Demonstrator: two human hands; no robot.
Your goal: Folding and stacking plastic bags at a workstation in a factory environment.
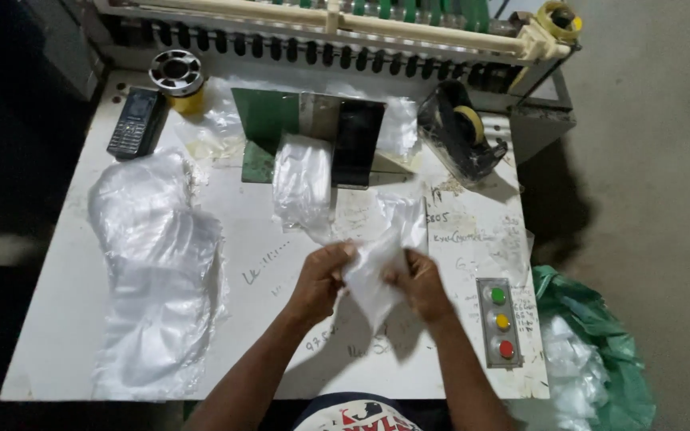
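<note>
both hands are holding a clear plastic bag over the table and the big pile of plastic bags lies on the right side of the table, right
Not quite. The head view shows the left hand and right hand holding the clear plastic bag over the table, but the big pile of plastic bags lies on the left side.

Two bare forearms come up from the bottom edge of the view, both uncovered from the elbow down, with no sleeve reaching the part that shows. The left hand (323,275) and the right hand (421,281) are bare as well: no gloves, and no ring, watch or wristband can be made out on either wrist. Between the forearms, at the very bottom of the view, a small patch of the person's shirt (358,415) shows. It is white or light-coloured, with a printed design in red and dark blue across the chest; only the top of that print is in view, cut off by the picture's edge.
</note>
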